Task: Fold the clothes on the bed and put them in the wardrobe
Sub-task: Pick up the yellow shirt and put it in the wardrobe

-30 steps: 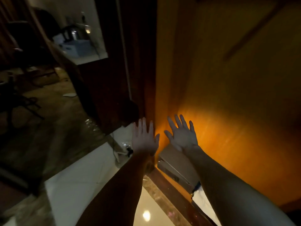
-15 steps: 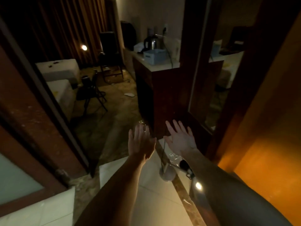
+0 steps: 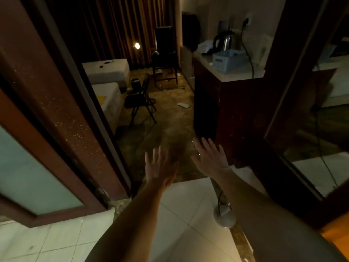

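hands out front, both empty: left hand (image 3: 160,167) and right hand (image 3: 209,157) float above the line where white tile meets the darker room floor, fingers straight and loosely fanned, gripping nothing, touching nothing. view looks through a doorway into a dim bedroom. nearer bed (image 3: 109,103) sits left of centre past the door frame (image 3: 62,95), with a yellowish patch at its near corner, maybe a garment, too dark to be sure. a second bed (image 3: 107,69) lies farther back with small dark bits on top. clothes themselves can't be made out clearly from here. a folding chair (image 3: 140,99) stands just beside the nearer bed, a counter (image 3: 226,76) with a kettle (image 3: 225,41) and a pale basket (image 3: 229,60) on the right. a warm orange panel at the lower right edge, possibly the wardrobe (image 3: 338,237), though that's a guess. judging ahead: fabric is light, soft and floppy, nothing fragile, so it wants two hands, pinching at shoulders or a hem edge so it hangs flat for the fold. carrying a folded piece, palms under and over should stop it slumping open.
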`<state>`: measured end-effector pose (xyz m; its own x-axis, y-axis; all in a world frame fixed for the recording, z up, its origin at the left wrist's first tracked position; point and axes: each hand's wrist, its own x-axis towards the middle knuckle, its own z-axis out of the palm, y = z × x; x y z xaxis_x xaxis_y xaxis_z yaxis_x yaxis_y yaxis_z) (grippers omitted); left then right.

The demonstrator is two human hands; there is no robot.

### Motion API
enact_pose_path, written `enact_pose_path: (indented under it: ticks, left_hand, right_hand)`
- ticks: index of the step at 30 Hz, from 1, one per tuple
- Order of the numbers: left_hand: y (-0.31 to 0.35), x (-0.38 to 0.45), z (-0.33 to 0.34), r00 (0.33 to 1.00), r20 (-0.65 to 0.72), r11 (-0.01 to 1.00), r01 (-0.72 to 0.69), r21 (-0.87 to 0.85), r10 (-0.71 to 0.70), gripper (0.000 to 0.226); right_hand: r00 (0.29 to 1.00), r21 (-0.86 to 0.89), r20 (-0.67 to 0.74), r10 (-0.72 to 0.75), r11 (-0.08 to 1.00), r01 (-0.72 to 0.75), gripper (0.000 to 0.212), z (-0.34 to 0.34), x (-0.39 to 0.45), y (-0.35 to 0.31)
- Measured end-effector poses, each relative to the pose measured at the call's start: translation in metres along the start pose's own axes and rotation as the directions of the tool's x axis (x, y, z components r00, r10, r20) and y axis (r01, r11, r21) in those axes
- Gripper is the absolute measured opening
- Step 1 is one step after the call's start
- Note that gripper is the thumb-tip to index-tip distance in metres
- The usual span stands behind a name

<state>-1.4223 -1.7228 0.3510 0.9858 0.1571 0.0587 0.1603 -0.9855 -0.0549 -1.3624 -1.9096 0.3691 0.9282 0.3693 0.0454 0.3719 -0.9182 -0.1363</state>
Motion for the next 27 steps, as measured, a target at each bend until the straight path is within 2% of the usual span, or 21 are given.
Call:
enact_pose_path:
  ticks: [7,10,14,19,27]
  left_hand:
    - [-0.007,0.084,0.001,0.993,0.012,0.993,0.119,-0.006,-0.119,0.070]
    - [-0.016,0.123,0.005,0.983,0.066,0.985,0.172,0.010,-0.173,0.076]
    - [-0.027,0.163,0.008,0.974,0.060,0.974,0.220,-0.062,-0.217,0.076]
    - [-0.062,0.222,0.013,0.956,0.063,0.954,0.290,-0.073,-0.286,0.072]
    - [-0.140,0.340,0.037,0.953,0.066,0.952,0.299,-0.061,-0.295,0.073]
  right_hand:
    - [0.995,0.091,0.055,-0.084,0.993,0.079,0.068,-0.002,0.106,0.007]
    - [0.990,0.044,0.034,-0.134,0.990,0.133,0.070,-0.005,0.157,0.011]
    - [0.989,0.014,0.073,-0.126,0.992,0.125,0.072,0.001,0.209,0.011]
    - [0.985,0.008,0.092,-0.147,0.989,0.147,0.072,0.014,0.283,-0.008]
    - [0.978,0.025,0.133,-0.159,0.987,0.157,0.073,0.025,0.415,-0.056]
